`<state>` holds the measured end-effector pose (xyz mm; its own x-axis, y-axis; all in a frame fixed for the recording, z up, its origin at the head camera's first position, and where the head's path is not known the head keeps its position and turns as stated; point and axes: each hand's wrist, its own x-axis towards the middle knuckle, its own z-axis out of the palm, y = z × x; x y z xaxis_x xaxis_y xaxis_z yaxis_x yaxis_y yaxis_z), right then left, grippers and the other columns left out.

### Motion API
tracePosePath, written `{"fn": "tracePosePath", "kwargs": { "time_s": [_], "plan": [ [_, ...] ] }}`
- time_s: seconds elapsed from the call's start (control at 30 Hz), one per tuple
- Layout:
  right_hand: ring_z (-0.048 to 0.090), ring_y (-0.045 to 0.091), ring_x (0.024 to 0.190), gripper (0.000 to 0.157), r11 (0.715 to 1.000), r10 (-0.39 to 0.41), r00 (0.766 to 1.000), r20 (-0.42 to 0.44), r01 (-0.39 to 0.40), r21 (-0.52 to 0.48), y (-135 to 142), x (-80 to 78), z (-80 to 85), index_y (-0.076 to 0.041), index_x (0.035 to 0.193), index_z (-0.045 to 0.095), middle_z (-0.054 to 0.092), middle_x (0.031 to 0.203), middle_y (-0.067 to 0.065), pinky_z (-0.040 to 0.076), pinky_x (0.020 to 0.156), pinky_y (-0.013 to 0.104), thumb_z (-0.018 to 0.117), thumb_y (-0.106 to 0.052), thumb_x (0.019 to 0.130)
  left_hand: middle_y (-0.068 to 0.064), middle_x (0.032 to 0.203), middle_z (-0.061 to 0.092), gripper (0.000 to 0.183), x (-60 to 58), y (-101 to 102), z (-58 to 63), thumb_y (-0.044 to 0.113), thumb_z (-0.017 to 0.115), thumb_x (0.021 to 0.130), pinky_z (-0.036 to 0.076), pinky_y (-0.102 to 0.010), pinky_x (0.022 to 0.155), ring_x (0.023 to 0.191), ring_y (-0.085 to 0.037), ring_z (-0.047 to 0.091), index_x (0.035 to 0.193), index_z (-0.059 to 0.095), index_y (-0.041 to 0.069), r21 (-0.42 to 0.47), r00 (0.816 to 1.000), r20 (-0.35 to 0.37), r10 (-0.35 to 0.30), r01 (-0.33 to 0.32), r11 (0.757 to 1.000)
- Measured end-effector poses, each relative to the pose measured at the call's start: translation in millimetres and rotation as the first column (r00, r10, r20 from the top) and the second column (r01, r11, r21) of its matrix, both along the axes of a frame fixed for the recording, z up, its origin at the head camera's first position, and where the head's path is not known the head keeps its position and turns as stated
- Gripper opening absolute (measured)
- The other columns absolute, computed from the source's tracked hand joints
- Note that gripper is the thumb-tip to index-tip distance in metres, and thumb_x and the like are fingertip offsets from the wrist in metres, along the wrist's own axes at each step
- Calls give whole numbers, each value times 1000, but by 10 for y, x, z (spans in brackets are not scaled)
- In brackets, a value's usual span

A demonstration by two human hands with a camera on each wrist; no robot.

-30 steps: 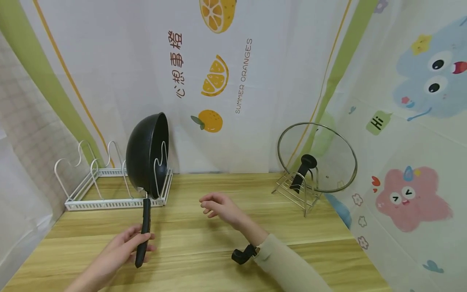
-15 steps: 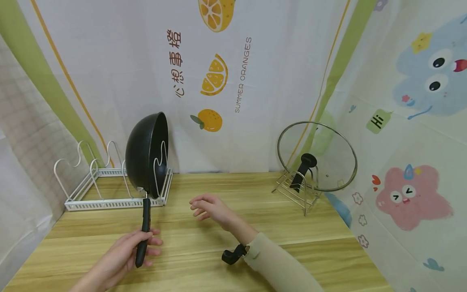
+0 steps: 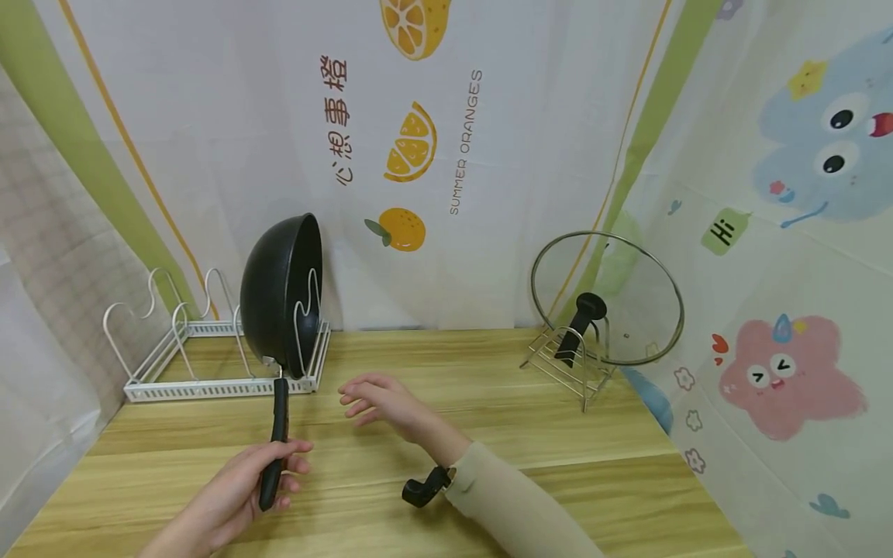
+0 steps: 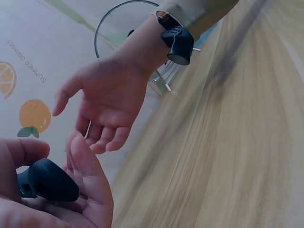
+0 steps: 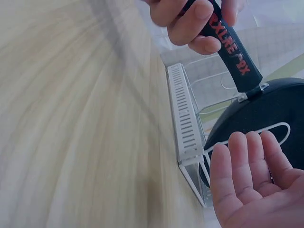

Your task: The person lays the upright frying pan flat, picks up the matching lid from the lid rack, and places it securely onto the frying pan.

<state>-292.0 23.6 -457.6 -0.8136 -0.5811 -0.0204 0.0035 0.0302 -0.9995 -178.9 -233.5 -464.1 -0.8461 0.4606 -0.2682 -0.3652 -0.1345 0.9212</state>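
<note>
A black wok [image 3: 268,287] stands on its side in a white rack [image 3: 216,390], its hollow facing right and its handle [image 3: 280,418] pointing toward me. My left hand [image 3: 237,488] is loosely curled round that handle, thumb over the top and fingers beneath. The left wrist view shows the handle's end [image 4: 52,183] between thumb and fingers. To the right, my right hand [image 3: 384,403] hovers over the table with fingers slightly bent and nothing in them. In the right wrist view its fingers [image 5: 242,166] appear in front of the wok [image 5: 266,111].
A glass lid [image 3: 628,310] with a black knob [image 3: 590,308] leans in a small wire stand [image 3: 568,372] at the back right. Printed curtains [image 3: 474,271] hang behind and beside the wooden table [image 3: 558,480]. A black wrist camera [image 3: 424,488] hangs from the right wrist.
My right hand has moved left, nearer the wok's handle. My left hand has shifted slightly right, its thumb reaching further across the handle. Wok, rack and lid stay put.
</note>
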Motion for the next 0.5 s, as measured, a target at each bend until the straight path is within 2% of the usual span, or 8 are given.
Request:
{"fn": "tracePosePath", "kwargs": {
  "time_s": [0.13,0.2,0.3,0.4,0.5],
  "plan": [
    [72,19,101,46,1000,10,1000,24,-10,-14,-74,-9,-38,10,138,66,74,126,20,66,93,39,59,-26,110,8,99,71,29,0,21,3,31,43,119,61,-24,74,82,-5,68,124,67,17,-19,999,31,34,-33,999],
    [72,19,100,46,1000,18,999,35,-17,-21,-111,-14,-55,9,138,67,75,125,17,66,93,39,59,-27,110,9,98,69,28,-4,29,12,32,42,119,61,-24,74,81,-5,67,121,66,17,-11,998,48,37,-37,999],
    [72,20,100,46,999,25,999,48,-23,-29,-174,-14,-62,9,138,67,74,128,21,66,94,42,58,-27,111,11,94,66,28,-13,37,23,34,41,119,60,-23,74,80,-4,65,116,65,19,6,998,61,26,-27,1000],
    [75,35,110,47,999,28,997,67,-26,-30,-248,-14,-54,10,141,65,71,135,28,66,96,42,57,-27,112,12,88,62,28,-19,50,30,38,42,119,58,-23,73,77,-4,62,112,62,20,3,998,59,17,-18,1000],
    [69,50,127,49,999,24,995,99,-21,-34,-317,-8,-34,10,143,65,68,140,30,66,98,42,57,-27,111,13,84,61,30,-21,59,26,42,44,119,61,-24,77,77,-4,63,107,62,20,-12,998,56,15,-15,1000]
  ]
}}
